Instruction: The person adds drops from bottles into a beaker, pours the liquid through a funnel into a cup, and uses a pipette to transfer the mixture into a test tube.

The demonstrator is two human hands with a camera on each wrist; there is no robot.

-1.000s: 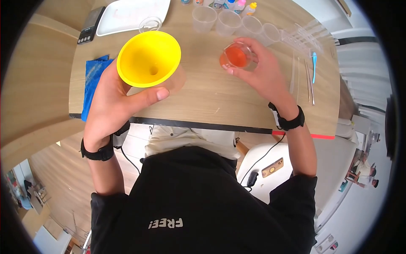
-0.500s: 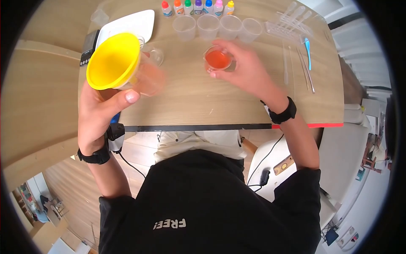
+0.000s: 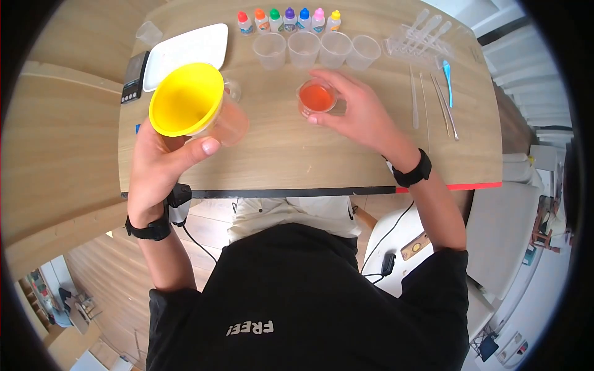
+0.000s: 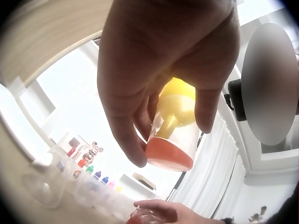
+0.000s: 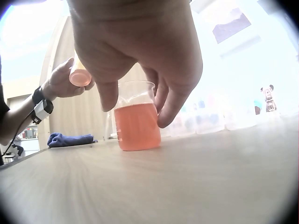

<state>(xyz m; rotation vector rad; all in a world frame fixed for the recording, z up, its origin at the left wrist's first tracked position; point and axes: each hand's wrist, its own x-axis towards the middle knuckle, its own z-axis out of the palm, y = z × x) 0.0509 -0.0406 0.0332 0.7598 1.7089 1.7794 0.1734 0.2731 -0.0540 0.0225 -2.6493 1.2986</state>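
Hands point(image 3: 158, 167) point(image 3: 362, 114) grip cup point(image 3: 230, 123) (left) and beaker point(image 5: 138, 127) (right), which apparently stands well inside the table's front edge point(image 3: 291, 193).

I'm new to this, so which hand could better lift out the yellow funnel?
Probably the right hand: its beaker seemingly rests on the table; the left hand grips the clear container.

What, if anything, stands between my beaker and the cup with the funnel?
Nothing visible. In the head view, only bare tabletop shows between the beaker, held by the right hand, and the cup raised in the left hand with the yellow funnel in its mouth. The row of clear cups stands farther back.
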